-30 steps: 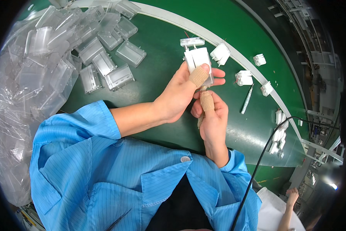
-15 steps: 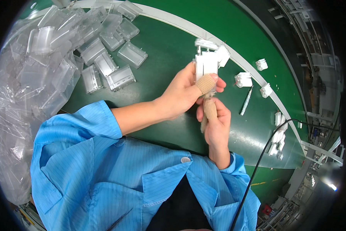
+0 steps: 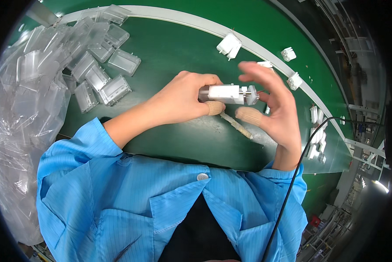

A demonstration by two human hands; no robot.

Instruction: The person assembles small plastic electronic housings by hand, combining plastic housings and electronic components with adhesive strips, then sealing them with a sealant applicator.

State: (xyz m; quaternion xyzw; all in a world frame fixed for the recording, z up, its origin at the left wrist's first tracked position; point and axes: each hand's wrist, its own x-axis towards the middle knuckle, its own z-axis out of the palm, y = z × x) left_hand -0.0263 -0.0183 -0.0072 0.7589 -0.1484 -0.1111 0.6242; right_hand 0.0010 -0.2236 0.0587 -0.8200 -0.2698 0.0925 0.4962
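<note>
The left hand [image 3: 183,97] is now clasping alone the sideways-turned white box [image 3: 224,93], while the right hand [image 3: 280,110] is spreading open, seemingly empty

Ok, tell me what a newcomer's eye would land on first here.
Probably the heap of clear plastic cases at the upper left, spilling over the green table beside a big clear plastic bag. Next, the bright blue striped jacket filling the lower part of the view. Then, near the centre, the white-and-clear piece in the left hand, with the right hand open around its right end.
</note>
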